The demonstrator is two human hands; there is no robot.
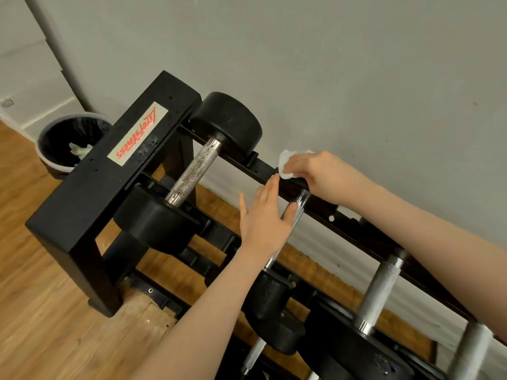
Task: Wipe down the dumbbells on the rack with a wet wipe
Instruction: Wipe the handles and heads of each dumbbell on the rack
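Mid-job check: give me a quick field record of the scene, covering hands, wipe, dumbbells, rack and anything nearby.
right hand: grips the wipe, at the far end of the second dumbbell
left hand: fingers straight, over the second dumbbell's handle
first dumbbell: on the top tier, at the rack's end, untouched
rack: black, red logo on its end cap, against the wall
third dumbbell: top tier, further along
bin: on the floor beyond the rack, crumpled white wad inside
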